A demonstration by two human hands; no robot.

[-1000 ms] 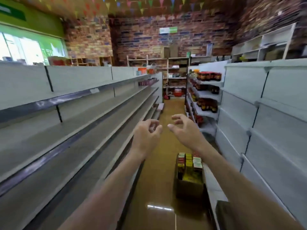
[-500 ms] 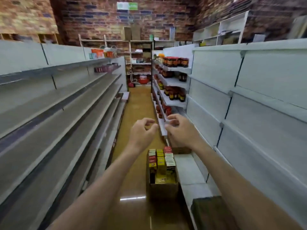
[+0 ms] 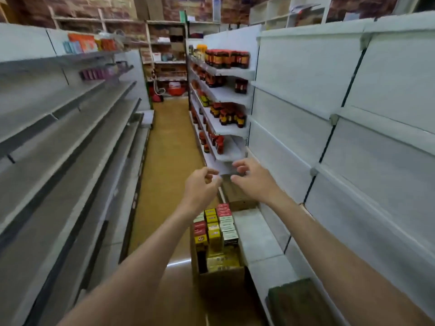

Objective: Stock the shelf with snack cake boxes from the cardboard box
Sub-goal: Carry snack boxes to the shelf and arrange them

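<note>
Nearest, at lower right of the frame, lying on the bottom shelf [image 3: 259, 234]: a dark green-brown slab [image 3: 299, 300], blurred. Just left of that shelf, standing on the glossy floor [image 3: 164, 147] at lower centre: the cardboard box [image 3: 220, 277], open-topped, packed with snack cake boxes [image 3: 215, 228] in red, yellow and white, standing on end; printing on them too small to read. Reaching forward above and beyond the carton, both bare forearms. Hovering well clear of the snack cakes, the left hand [image 3: 200, 187] with fingers loosely curled, thumb near fingertips, holding nothing. Beside it, almost fingertip to fingertip, the right hand [image 3: 253, 180], fingers likewise loosely bent and gripping nothing. Sitting just past the hands on the low shelf, a brown carton [image 3: 237, 196]. Further up the right side, standing in rows, dark jars [image 3: 227, 58] with red-orange labels, unreadable. Farther off at upper left, orange packets [image 3: 82, 42].
</note>
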